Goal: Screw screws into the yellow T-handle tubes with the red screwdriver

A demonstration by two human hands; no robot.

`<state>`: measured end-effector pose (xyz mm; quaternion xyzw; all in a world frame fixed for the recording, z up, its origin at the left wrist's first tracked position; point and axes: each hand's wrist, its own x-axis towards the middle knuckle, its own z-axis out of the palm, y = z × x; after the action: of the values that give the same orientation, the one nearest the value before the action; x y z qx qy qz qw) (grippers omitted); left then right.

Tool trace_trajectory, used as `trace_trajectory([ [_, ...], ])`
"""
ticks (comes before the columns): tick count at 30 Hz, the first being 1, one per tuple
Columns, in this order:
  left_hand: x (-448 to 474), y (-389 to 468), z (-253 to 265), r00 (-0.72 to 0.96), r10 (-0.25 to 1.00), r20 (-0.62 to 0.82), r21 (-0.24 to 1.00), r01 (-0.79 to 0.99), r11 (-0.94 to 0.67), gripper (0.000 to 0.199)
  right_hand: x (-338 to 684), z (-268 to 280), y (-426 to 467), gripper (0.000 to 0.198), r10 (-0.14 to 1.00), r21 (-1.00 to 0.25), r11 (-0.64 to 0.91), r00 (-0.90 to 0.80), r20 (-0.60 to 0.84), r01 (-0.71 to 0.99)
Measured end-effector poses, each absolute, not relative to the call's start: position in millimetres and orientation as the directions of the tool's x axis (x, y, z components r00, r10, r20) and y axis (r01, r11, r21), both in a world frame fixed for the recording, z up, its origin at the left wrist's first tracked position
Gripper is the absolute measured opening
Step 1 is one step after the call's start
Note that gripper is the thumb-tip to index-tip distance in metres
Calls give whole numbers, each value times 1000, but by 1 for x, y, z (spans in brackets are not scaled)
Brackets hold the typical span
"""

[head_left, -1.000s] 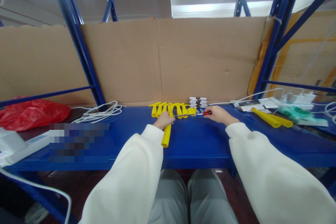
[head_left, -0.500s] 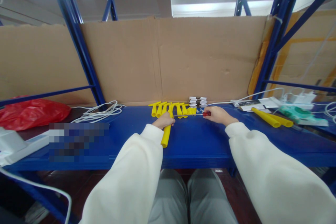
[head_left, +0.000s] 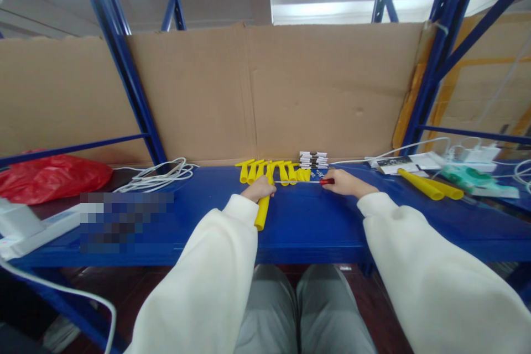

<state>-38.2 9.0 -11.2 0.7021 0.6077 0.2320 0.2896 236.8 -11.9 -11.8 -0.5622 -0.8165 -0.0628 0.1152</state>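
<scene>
My left hand [head_left: 259, 188] is wrapped round a yellow plastic tube-shaped handle [head_left: 262, 214], its wide round end pointing down toward me. In my right hand [head_left: 341, 182] is the red grip of a screwdriver [head_left: 327, 181]. Its long metal shaft runs level to the left, and the tip meets the yellow piece near my left fingers; the exact contact is too small to see. Behind my hands stands a row of similar yellow parts [head_left: 244, 172], with smaller yellow pieces [head_left: 303, 175] and tiny screws [head_left: 318, 173] to the right.
Small white boxes [head_left: 313, 160] are stacked by the cardboard wall [head_left: 332, 94]. Two long yellow tubes [head_left: 423, 185] lie at right near a green-and-white packet [head_left: 473, 178]. White cable [head_left: 161, 176], a red bag [head_left: 53, 178] and a power strip [head_left: 41, 232] lie at left on the blue table [head_left: 307, 227].
Both hands keep their hold on the yellow handle and the screwdriver. The view has shifted very slightly; the screwdriver looks almost unmoved against the handle.
</scene>
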Motion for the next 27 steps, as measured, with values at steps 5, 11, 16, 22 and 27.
trace_trajectory([
  [5, -38, 8, -11, 152, 988, -26, 706, 702, -89, 17, 242, -15, -7, 12, 873, -44, 390, -353, 337, 920],
  [11, -38, 8, -11, 141, 990, -33, 724, 686, -74, 19, 243, -18, -5, 12, 847, -13, 372, -334, 413, 928],
  [16, -38, 9, -11, 136, 990, -34, 712, 699, -72, 15, 239, -15, -9, 11, 842, 41, 320, -303, 447, 947],
  [22, -37, 8, -11, 156, 987, -32, 707, 702, -88, 20, 230, -11, -17, 4, 890, 28, 206, -199, 410, 978],
  [27, -37, 6, -9, 145, 989, -27, 704, 705, -84, 25, 225, -8, -22, 9, 936, 24, 138, -138, 324, 990],
])
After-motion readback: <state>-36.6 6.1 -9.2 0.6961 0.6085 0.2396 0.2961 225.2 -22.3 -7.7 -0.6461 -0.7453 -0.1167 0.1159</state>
